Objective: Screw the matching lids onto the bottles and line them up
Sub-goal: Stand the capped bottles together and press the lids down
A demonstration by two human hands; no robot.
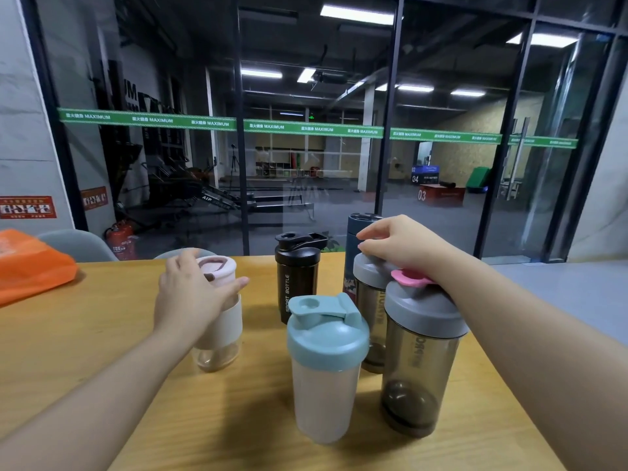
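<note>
1. Left hand (190, 294) is wrapping its fingers round the pink-lidded cup (217, 314) at nine o'clock.
2. Right hand (404, 246), fingers curled, is pinching the grey lid (368, 268) at two o'clock.
3. Twisting should be staying level, steadying that bottle against its close neighbours.

**Six capped bottles standing on the counter**

A clear cup (217, 321) with a pale sleeve and pink lid (217, 266) stands left. The black bottle (296, 283) sits mid-back, a dark blue one (353, 246) behind right. A frosted bottle (324, 379) with teal lid (326, 329) stands nearest. Two smoky bottles stand right, both grey-lidded: the rear one (372, 314) and the front one (419, 368) with a pink cap (409, 277).
</note>
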